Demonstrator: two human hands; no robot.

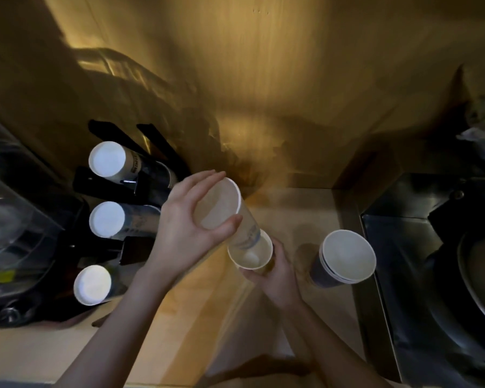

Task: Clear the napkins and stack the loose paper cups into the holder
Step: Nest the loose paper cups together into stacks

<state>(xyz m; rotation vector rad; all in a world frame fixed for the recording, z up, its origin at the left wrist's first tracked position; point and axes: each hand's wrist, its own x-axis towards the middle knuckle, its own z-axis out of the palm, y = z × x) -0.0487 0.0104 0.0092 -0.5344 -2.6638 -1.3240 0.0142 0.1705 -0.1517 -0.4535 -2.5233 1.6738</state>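
Observation:
My left hand (189, 219) grips a paper cup (221, 205) by its rim, tilted, its base pushed into the mouth of a second paper cup (252, 254). My right hand (277, 271) holds that lower cup from below. A short nested stack of dark-sleeved paper cups (345, 257) stands on the wooden counter (300, 208) to the right. At the left a black cup holder (140, 189) carries three rows of cups lying on their sides, white bases facing me: top (107, 159), middle (106, 219), bottom (92, 285). No napkins are visible.
A clear plastic container (9, 219) sits at the far left beside the holder. A dark metal sink (431, 247) with a round pan borders the counter on the right. A wooden wall rises behind the counter.

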